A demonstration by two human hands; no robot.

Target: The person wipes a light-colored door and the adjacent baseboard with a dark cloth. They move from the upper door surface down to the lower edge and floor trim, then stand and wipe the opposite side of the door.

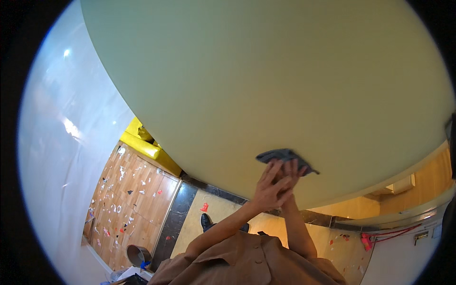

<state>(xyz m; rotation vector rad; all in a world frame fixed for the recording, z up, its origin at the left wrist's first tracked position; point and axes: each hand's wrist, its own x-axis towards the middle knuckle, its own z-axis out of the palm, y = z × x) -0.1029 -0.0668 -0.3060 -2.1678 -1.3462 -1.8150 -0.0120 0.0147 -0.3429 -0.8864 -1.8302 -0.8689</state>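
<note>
A large, smooth, pale green-to-beige panel (228, 85) fills most of the view ahead. Against its lower middle lies a crumpled dark grey cloth (280, 154). My right hand (293, 176) presses this cloth to the panel, its fingers bent over the lower edge. Crossing partly over it from the left, my left hand (271, 189) also has its fingertips on the cloth. The two hands overlap, so part of the right palm and the underside of the cloth are hidden.
Yellow sofa-like seating (145, 142) stands beyond the panel's left edge. Scraps litter the wooden floor (142, 190), where a round bin (137, 255) stands. At lower right, a pale door has a handle (421, 236) and a red ribbon (366, 241). A glossy whitish surface (71, 118) covers the left.
</note>
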